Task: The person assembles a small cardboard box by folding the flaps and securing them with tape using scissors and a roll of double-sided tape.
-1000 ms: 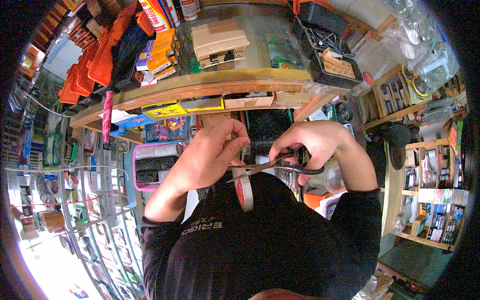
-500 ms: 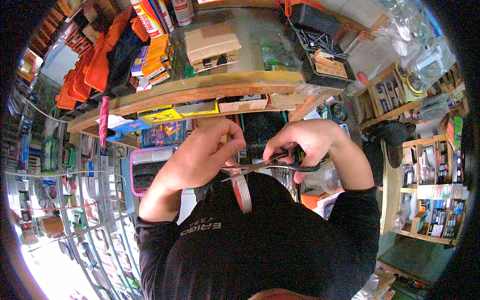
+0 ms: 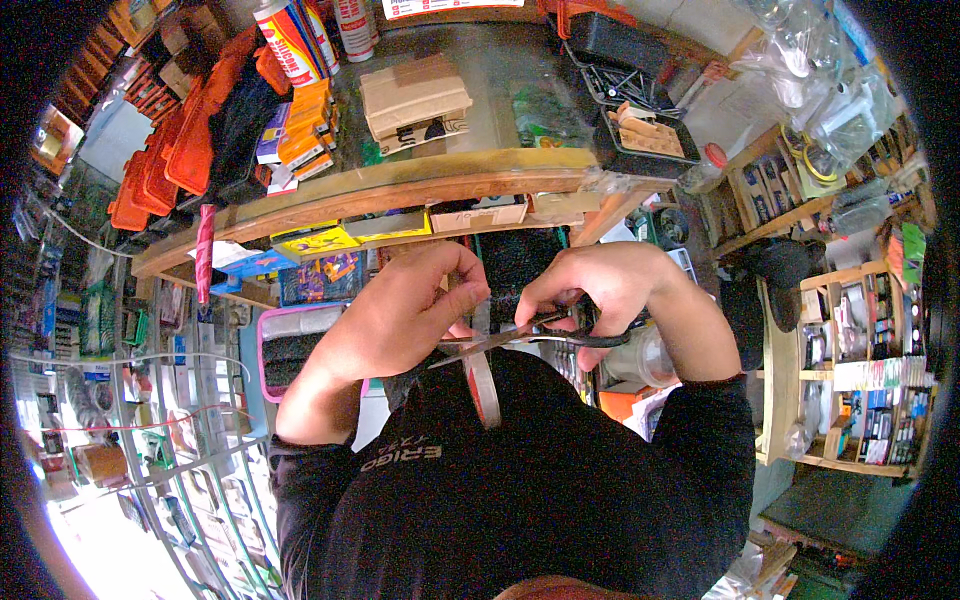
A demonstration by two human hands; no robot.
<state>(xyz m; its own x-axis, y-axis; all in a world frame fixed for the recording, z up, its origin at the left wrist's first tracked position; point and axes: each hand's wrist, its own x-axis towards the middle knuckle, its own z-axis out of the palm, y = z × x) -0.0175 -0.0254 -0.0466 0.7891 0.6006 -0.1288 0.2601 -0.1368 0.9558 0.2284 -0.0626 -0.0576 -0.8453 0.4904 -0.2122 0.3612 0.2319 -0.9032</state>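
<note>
The left hand [image 3: 415,305] pinches a pale strip of tape [image 3: 482,318] between thumb and fingertips; the roll [image 3: 483,390] hangs below it, mid-scene, in front of the person's black shirt [image 3: 560,480]. The right hand [image 3: 620,288] is closed around the handles of the dark scissors [image 3: 518,333], whose blades point left and cross the strip just above the roll. The roll looks light and fairly rigid, best held by its outer sides, while the strip is probably thin, limp and tacky, better taken by its end. The scissors seem stiff, with some heft, and safest held by the loops. The left fingers cover the strip's upper end, the right fingers hide part of the loops, and whether the blades touch the strip is hard to make out.
</note>
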